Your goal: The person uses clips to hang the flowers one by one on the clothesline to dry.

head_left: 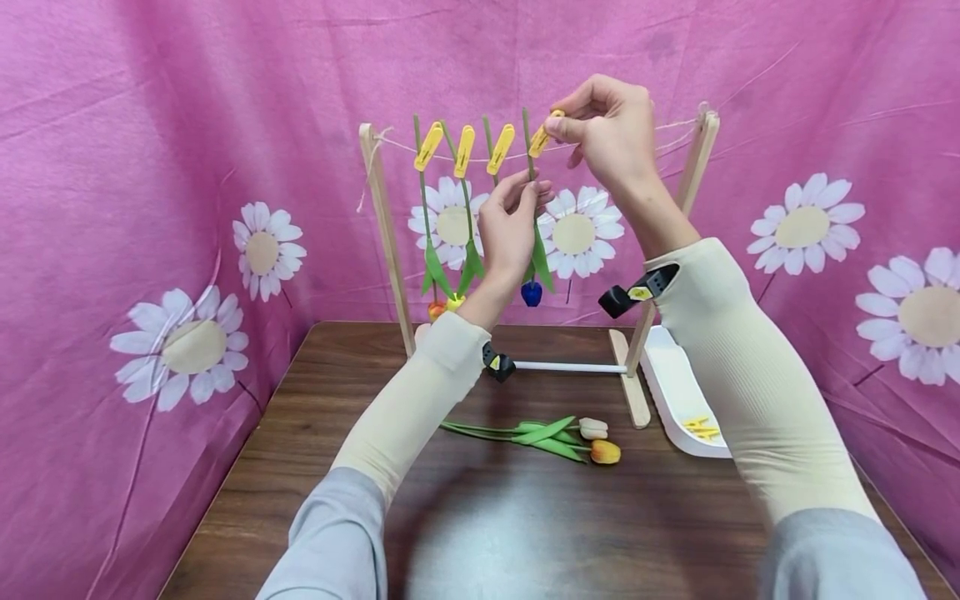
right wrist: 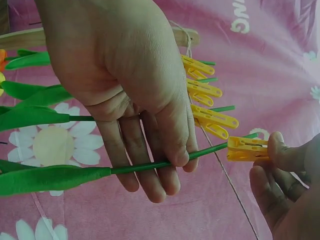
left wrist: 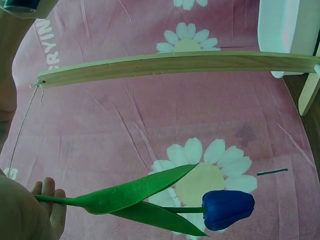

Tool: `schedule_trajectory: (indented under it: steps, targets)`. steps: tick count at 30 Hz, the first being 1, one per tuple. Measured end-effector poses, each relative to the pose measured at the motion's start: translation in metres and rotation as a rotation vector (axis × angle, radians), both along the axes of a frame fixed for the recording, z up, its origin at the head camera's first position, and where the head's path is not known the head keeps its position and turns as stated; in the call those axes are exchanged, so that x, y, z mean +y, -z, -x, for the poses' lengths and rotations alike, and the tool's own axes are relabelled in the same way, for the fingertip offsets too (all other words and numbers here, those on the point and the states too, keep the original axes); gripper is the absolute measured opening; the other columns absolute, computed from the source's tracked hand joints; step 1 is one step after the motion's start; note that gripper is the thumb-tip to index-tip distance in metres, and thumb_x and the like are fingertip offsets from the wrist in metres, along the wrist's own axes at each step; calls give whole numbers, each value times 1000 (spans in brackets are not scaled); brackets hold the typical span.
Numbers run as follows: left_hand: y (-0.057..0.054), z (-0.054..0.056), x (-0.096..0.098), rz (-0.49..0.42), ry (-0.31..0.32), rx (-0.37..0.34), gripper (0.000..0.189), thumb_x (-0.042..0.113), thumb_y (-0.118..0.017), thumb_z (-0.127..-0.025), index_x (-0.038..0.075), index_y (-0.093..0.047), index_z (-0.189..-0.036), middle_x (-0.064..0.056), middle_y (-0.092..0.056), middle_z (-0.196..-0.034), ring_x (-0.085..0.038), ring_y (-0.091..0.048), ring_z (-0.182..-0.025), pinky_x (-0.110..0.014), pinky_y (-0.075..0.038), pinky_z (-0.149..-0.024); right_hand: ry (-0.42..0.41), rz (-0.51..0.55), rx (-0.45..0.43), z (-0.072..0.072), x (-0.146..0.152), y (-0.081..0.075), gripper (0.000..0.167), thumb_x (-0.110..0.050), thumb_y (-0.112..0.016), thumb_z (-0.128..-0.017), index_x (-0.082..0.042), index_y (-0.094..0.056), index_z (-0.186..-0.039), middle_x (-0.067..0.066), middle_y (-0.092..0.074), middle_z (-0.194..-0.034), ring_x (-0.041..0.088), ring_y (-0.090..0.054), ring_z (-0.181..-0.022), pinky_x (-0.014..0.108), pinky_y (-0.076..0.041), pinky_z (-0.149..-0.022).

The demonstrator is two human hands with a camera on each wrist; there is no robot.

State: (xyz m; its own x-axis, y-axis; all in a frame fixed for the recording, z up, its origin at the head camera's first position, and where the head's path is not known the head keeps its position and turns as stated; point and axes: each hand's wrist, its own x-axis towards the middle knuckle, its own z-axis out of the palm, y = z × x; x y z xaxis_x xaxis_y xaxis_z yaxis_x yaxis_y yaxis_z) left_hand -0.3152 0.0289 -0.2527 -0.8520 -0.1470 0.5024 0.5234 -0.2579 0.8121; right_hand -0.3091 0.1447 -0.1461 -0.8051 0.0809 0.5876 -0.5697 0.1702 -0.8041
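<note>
My left hand (head_left: 512, 221) pinches the green stem of a blue artificial tulip (head_left: 532, 293), which hangs bloom down beside the string (head_left: 555, 148). In the left wrist view the blue bloom (left wrist: 228, 210) and two long leaves stick out past the fingers. My right hand (head_left: 611, 125) pinches a yellow clothespin (head_left: 542, 137) between thumb and fingers, its tip right at the upper stem and the string. In the right wrist view this clothespin (right wrist: 247, 149) overlaps the stem's end. Left of it, several tulips hang upside down from the string by yellow clothespins (head_left: 463, 152).
Wooden posts (head_left: 387, 237) hold the string, with a white rod (head_left: 570, 367) low between them. Two tulips, one white (head_left: 593, 428) and one orange (head_left: 605, 452), lie on the brown table (head_left: 525, 533). At right, a white tray (head_left: 670, 383) holds yellow clothespins (head_left: 701, 428).
</note>
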Motion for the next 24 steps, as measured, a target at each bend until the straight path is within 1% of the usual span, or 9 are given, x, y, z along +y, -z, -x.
schedule_trajectory:
  steps: [1,3,7,12,16,18,21,24]
  targets:
    - [0,0,0,-3,-4,-6,23,3,-60,-107,-5,-70,-127,-23,-78,-114,-31,-79,-104,-30,-63,-94,-10,9,-12,1,-1,-1,16,4,-84,-87,-8,-76,-82,-5,-76,-72,11,-66,-60,21,-50,-44]
    - [-1,0,1,-12,-2,-10,23,2,-60,-107,-6,-69,-128,-24,-78,-114,-31,-79,-104,-29,-63,-94,-29,29,-41,3,-1,-2,14,5,-83,-88,-7,-76,-83,-2,-76,-73,12,-66,-57,22,-47,-40]
    - [-2,-1,3,4,-6,-15,24,1,-59,-108,-7,-68,-129,-25,-77,-116,-31,-78,-106,-28,-63,-94,-40,53,-110,6,0,-2,13,3,-83,-89,-6,-75,-83,0,-76,-73,12,-62,-48,22,-42,-35]
    - [-2,-2,4,10,3,-18,28,0,-57,-108,-11,-64,-133,-27,-76,-119,-36,-77,-108,-23,-62,-93,-56,74,-187,10,0,2,14,2,-84,-89,-6,-75,-82,1,-76,-70,12,-60,-41,22,-40,-33]
    - [-1,-2,4,7,-2,-30,28,0,-57,-109,-10,-63,-134,-27,-76,-119,-35,-78,-106,-26,-62,-94,-66,74,-225,11,0,3,13,1,-84,-89,-6,-74,-84,1,-77,-71,13,-60,-41,23,-40,-33]
    - [-1,-2,4,11,-11,-35,28,1,-57,-109,-10,-64,-134,-26,-76,-119,-34,-79,-105,-27,-63,-94,-70,66,-237,11,0,3,11,0,-83,-90,-6,-74,-86,1,-77,-73,13,-61,-41,23,-41,-33]
    - [-1,-1,4,20,-19,-43,28,2,-57,-109,-9,-64,-134,-25,-77,-119,-31,-79,-104,-27,-62,-95,-73,43,-257,11,1,2,10,-2,-83,-92,-6,-74,-95,0,-77,-78,14,-62,-42,24,-41,-33]
    - [-1,-1,4,38,-31,-49,28,3,-58,-109,-8,-65,-133,-23,-76,-120,-29,-79,-104,-24,-62,-93,-78,6,-273,10,1,2,18,-6,-83,-92,-4,-73,-108,0,-78,-85,16,-66,-44,25,-43,-33]
